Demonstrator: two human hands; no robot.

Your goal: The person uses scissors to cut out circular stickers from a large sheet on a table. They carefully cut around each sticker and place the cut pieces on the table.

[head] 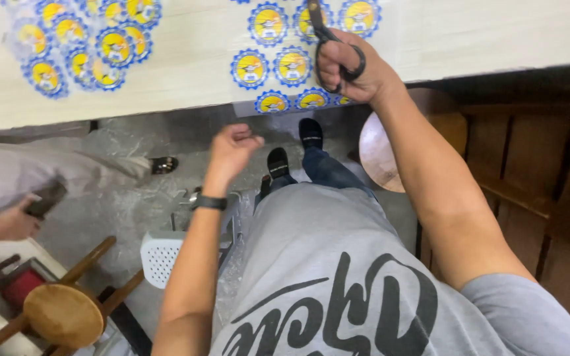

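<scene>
The tabletop (186, 72) looks like pale wood with a smooth, matt face. The round stickers (291, 66) on it are blue and yellow and look like shiny paper. A see-through plastic wrap covers the pile of stickers (80, 46) and gleams a little. The scissors (328, 36) have dark matt handles, maybe plastic. The grey shirt (338, 264) is soft matt cloth. The wrist band (210, 203) is black and dull. The round stool (64, 315) is smooth brown wood. The floor (120, 198) is grey, hard and patchy.
</scene>
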